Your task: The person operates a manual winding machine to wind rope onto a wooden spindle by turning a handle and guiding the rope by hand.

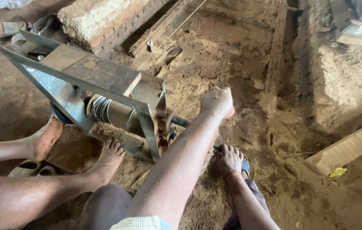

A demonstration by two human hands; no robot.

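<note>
Winding frame (104, 81) sits at 10 o'clock, spool (108, 111) inside it; looks heavy, rigid steel, so only the crank handle (180, 121) is worth gripping; left hand (218, 102) fisted at that handle's end; right hand (228, 158) at 5 o'clock pressing something dark down, can't tell what.

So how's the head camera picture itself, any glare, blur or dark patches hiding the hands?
Head view: soft, even daylight and no glare. The left hand on the crank handle is sharp and fully lit. The right hand sits in mild shadow under the forearm but stays readable. Wide-angle stretch bends the edges, and the drum inside the metal frame lies in shade.
</note>
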